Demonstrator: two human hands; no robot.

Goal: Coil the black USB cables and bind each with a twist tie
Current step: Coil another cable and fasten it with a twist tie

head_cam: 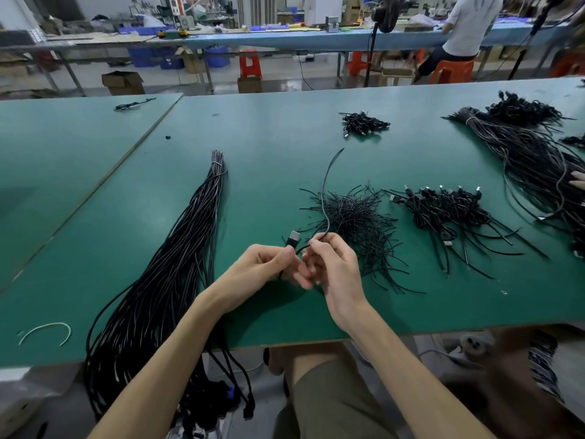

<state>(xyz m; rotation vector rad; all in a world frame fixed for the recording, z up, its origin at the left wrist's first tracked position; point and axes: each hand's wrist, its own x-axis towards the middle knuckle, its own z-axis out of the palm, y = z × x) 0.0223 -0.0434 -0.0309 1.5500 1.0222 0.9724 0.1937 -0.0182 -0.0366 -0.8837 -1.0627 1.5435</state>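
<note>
Pinching USB cable (322, 191), plug (293, 238) above L hand (262, 267), R hand (332, 264) alongside

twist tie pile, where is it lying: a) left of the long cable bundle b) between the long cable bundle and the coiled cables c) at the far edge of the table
b: the twist tie pile lies on the green table, right of the long cable bundle and left of the coiled cables.

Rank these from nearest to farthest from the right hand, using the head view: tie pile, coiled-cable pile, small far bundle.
1. Tie pile, just beyond the right hand.
2. Coiled-cable pile, off to the right.
3. Small bundle, far back, centre.
</note>
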